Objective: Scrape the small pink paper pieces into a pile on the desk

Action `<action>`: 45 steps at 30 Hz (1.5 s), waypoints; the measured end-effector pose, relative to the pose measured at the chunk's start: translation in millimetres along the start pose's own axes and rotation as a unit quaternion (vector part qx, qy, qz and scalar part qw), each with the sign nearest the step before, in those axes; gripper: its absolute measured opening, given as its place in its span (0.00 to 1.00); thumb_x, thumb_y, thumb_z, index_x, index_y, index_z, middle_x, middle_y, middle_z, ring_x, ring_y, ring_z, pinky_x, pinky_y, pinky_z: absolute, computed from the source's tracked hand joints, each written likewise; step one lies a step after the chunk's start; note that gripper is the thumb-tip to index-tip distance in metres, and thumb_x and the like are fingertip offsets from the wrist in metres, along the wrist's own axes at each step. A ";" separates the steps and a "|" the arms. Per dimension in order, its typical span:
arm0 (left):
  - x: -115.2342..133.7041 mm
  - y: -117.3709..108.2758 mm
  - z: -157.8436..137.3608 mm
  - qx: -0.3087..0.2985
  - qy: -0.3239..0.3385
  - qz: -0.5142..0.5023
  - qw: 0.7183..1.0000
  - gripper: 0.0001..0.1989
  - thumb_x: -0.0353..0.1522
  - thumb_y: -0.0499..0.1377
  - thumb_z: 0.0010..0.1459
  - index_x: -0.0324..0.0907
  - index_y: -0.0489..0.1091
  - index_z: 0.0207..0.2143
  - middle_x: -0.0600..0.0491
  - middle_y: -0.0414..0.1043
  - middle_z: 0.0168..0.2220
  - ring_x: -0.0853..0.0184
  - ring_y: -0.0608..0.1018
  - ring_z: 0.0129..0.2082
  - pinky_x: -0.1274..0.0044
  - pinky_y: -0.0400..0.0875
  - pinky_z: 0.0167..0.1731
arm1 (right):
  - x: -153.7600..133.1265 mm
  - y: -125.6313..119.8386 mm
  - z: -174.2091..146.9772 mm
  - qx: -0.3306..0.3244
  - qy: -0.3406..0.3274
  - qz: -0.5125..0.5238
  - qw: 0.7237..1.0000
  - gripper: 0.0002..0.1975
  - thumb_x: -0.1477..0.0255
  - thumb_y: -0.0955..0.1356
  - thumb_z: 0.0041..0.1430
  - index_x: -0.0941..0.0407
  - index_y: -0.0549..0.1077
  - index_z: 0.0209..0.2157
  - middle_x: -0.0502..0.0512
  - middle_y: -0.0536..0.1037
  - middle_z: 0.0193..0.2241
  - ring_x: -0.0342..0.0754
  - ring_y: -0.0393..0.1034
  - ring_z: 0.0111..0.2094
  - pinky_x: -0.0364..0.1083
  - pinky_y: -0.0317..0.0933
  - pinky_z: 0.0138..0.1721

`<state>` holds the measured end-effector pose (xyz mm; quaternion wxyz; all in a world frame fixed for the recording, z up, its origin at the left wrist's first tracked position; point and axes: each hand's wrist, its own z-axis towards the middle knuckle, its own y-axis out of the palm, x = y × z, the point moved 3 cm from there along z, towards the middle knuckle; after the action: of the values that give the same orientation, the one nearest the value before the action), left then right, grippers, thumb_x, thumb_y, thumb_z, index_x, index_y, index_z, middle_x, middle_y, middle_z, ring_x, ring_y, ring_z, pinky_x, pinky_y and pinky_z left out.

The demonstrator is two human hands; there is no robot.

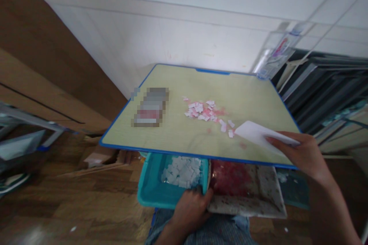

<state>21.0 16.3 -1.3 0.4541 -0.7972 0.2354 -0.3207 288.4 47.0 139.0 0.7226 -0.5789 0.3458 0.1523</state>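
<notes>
My right hand [301,155] grips a folded or curved sheet of white paper [255,134] low over the right front of the folding table [172,138]. The paper's far tip comes close to a few loose white paper pieces [230,134]. More small pieces lie in a heap [199,110] amid pink powdery stains at the table's middle. Below the front edge, my left hand [192,206] is closed where the teal basin [146,187] meets a stained white tray [244,203]. White pieces [184,172] lie in the basin; red residue covers part of the tray.
A blurred-out flat object [151,107] lies on the table's left. At the back right corner stands a clear plastic bottle [276,55]. Dark flat panels [324,80] are stacked to the right, and cardboard [100,157] lies on the floor at left. A wall rises behind.
</notes>
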 end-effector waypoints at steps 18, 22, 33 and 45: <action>-0.7 1.5 0.4 -0.001 -0.005 0.004 1.000 0.16 0.34 0.54 0.52 0.43 0.60 0.44 0.47 0.67 0.34 0.57 0.71 0.32 0.70 0.64 0.30 | 30.7 -2.8 20.3 -0.071 -0.014 0.022 0.997 0.14 0.61 0.68 0.44 0.55 0.77 0.30 0.54 0.79 0.29 0.53 0.71 0.30 0.46 0.64 0.29; 0.6 0.6 0.0 -0.006 -0.005 0.013 1.000 0.17 0.34 0.54 0.53 0.43 0.59 0.46 0.47 0.68 0.32 0.57 0.71 0.32 0.70 0.64 0.30 | 25.9 4.2 26.0 -0.079 -0.026 0.037 0.996 0.14 0.61 0.67 0.45 0.55 0.76 0.31 0.54 0.78 0.31 0.54 0.72 0.32 0.48 0.65 0.32; 1.1 -2.7 -0.1 -0.020 -0.015 0.010 1.000 0.17 0.34 0.54 0.53 0.43 0.59 0.46 0.47 0.69 0.33 0.57 0.72 0.33 0.70 0.63 0.31 | 4.9 -10.1 5.8 -0.196 -0.140 0.050 0.969 0.10 0.67 0.66 0.50 0.52 0.76 0.34 0.53 0.78 0.32 0.51 0.72 0.33 0.45 0.64 0.33; 1.2 -2.2 0.2 -0.026 -0.019 0.007 0.999 0.18 0.34 0.54 0.53 0.43 0.59 0.48 0.47 0.68 0.33 0.58 0.72 0.32 0.71 0.64 0.31 | -21.3 -7.2 -7.3 -0.248 -0.233 0.063 0.938 0.12 0.71 0.64 0.52 0.54 0.75 0.38 0.59 0.77 0.35 0.51 0.71 0.37 0.45 0.63 0.37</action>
<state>22.2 16.7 0.9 0.4398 -0.8132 0.2402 -0.2958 275.2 41.9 158.0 0.6050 -0.6652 0.1548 0.4093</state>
